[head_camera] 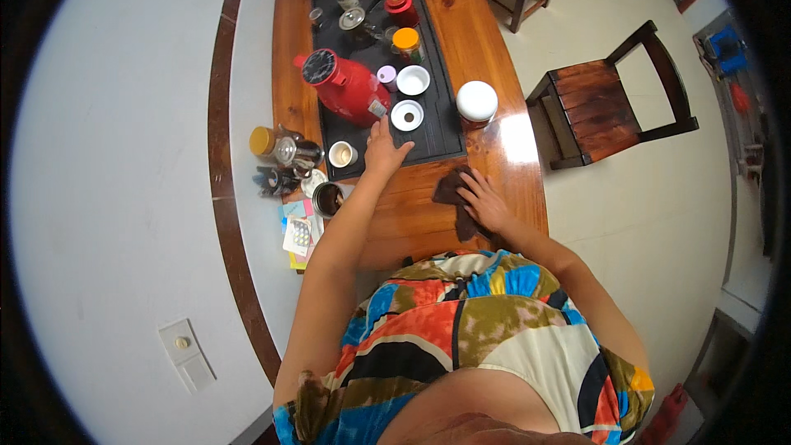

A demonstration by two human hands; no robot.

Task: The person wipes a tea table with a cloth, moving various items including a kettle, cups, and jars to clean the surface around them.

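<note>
My left hand (384, 149) is over the near end of a black tea tray (432, 142), fingers apart and nothing in them. Its fingertips are close to the base of a red thermos jug (352, 89), which seems to lean, and to a small white cup (407, 115) with a dark round spot. A white bowl (413, 80) and a small lilac container (387, 77) are just beyond. Left of that hand is a white cup (342, 154). My right hand (485, 201) rests on a dark brown cloth (454, 188) on the wooden table (401, 216); whether the fingers grip it is unclear.
A white-lidded jar (477, 102) stands right of the tray. Farther along are an orange-lidded jar (406, 40), a red canister (401, 9) and a glass teapot (352, 20). An open dark-filled jar (327, 199) and a blister pack (300, 234) lie left. A wooden chair (593, 111) stands right.
</note>
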